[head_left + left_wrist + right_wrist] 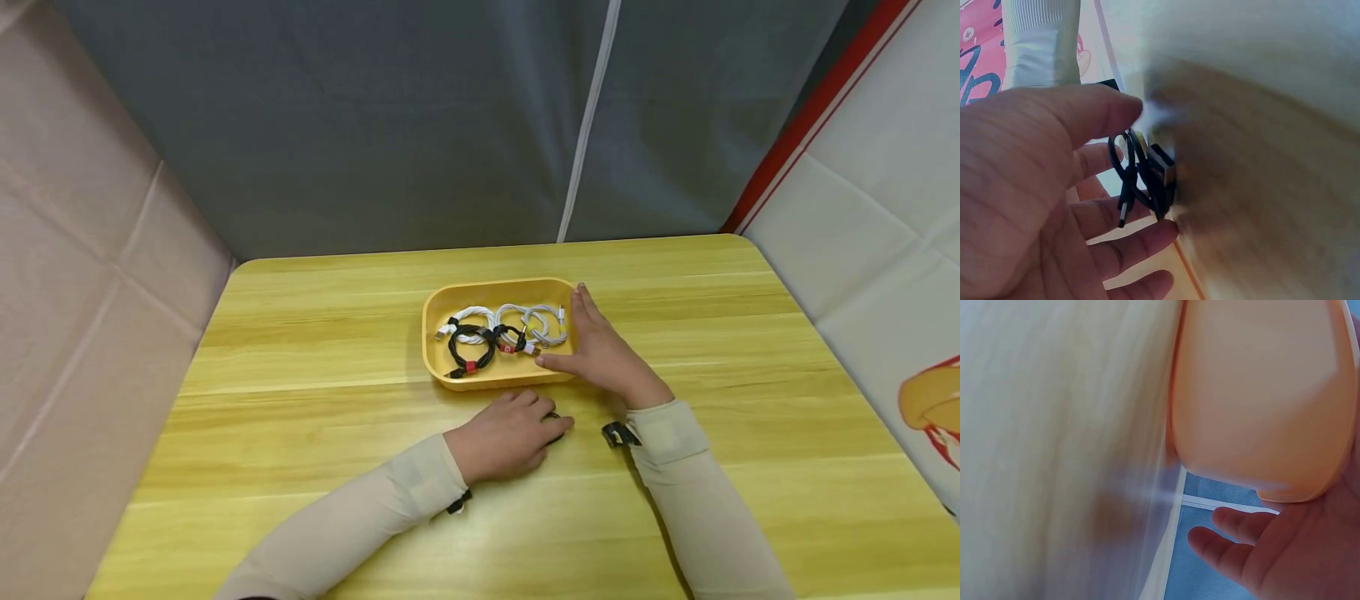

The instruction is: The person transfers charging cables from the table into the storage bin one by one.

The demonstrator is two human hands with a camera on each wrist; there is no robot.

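Left hand [510, 433]: palm down on the table [300, 350], fingers curled around a small black cable [1144, 178] — the left wrist view shows the coiled loop and its plug held between thumb and fingers.
Black cable's place: under the left hand, just in front of the tray's near wall; only a dark bit shows at the fingertips in the head view.
Right hand [600, 354]: fingers straight and relaxed, laid flat against the right end of the yellow tray [442, 375], thumb along its near right corner; it grips nothing — it only touches the wall. The right wrist view shows the tray's outer side against the palm.
Tray contents: a black coiled cable with a red tie [471, 350], a smaller black coil with a red tie [510, 338], and white coiled cables [543, 325] toward the right end, lying close together.
Writing: no readable brand or label; the red ties are too small to read.
Edges: the tray sits mid-table, nearer the far edge, well away from both side edges.
Open room: bare wood lies to the left, the right and in front of the hands.
Surroundings: a grey curtain [375, 125] behind the table, a white panel with a red stripe [862, 208] at right.
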